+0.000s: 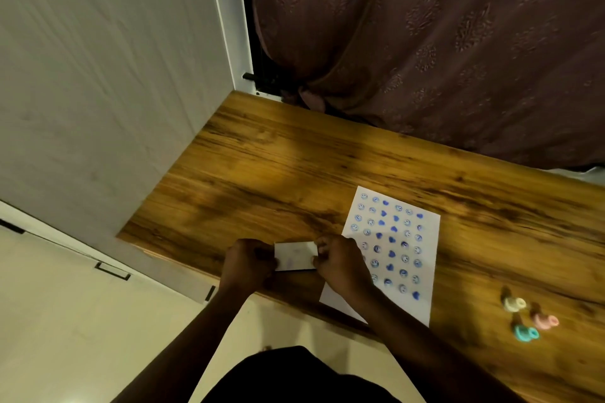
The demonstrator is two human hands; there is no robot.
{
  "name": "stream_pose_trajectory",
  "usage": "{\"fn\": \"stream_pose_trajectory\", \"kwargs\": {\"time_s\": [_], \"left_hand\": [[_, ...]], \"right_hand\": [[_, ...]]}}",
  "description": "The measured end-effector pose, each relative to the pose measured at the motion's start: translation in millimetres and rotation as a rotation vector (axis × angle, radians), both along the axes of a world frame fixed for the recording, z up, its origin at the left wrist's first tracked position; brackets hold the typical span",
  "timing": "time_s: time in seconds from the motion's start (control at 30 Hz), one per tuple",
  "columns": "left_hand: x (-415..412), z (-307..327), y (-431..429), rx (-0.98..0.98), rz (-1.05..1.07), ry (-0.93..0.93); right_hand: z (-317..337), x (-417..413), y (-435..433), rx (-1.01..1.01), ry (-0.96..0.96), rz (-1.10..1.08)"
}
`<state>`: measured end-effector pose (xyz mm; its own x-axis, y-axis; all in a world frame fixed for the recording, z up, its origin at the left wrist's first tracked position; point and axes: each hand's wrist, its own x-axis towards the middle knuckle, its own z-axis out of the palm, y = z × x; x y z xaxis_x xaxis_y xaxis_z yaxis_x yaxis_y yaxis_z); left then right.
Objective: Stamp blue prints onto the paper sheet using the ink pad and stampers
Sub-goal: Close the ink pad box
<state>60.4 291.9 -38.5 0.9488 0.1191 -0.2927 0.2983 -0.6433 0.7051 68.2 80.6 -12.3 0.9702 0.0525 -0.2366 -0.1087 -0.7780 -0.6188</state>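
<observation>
A white rectangular ink pad case [296, 256] with its lid down sits near the table's front edge, held at both ends. My left hand [248, 263] grips its left end and my right hand [340, 263] grips its right end. To the right lies the white paper sheet [391, 249], covered with several rows of blue smiley and heart prints; my right forearm crosses its lower left corner. Three small stampers lie on the table at the right: a white one [514, 303], a pink one [545, 320] and a teal one [524, 333].
The wooden table [278, 173] runs from the back left to the front right. A grey cabinet panel [108, 91] stands at its left end, and a patterned maroon curtain [425, 42] hangs behind it. Light floor lies below the front edge.
</observation>
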Motion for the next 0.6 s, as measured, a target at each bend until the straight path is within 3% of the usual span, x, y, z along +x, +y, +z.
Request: {"fn": "stream_pose_trajectory", "kwargs": {"time_s": [0.37,0.6], "left_hand": [[1.5,0.4,-5.5,0.037,-0.011,0.014],[16.2,13.7,-23.5,-0.005,-0.005,-0.085]], "right_hand": [[1.7,3.4,3.1,0.042,0.057,-0.098],[16.6,5.1,-19.4,0.107,-0.035,-0.202]]}}
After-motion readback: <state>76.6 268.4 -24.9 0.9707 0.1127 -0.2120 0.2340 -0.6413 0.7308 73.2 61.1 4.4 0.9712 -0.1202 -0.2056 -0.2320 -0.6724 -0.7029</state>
